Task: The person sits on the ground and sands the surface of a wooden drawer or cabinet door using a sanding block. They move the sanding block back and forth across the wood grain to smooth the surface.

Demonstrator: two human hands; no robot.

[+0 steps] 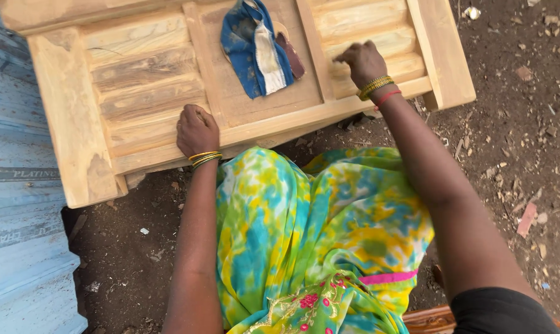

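A pale wooden panel (69, 111) with raised slats lies on the ground in front of me. My left hand (197, 130) rests on its near rail, fingers curled under, pressing on the wood. My right hand (361, 62) is further out on the right slatted section, its fingers pinched on a small tan piece of sandpaper (338, 59) that is mostly hidden beneath them. Both wrists wear yellow bangles. A crumpled blue and white cloth (255, 46) lies on the panel's flat middle section, with a brown strip (290, 54) beside it.
Corrugated blue metal sheeting (20, 235) lies at the left. The bare dirt ground (515, 142) around the panel is scattered with wood chips and small stones. My lap, in a bright green, yellow and blue garment (317, 235), fills the lower middle.
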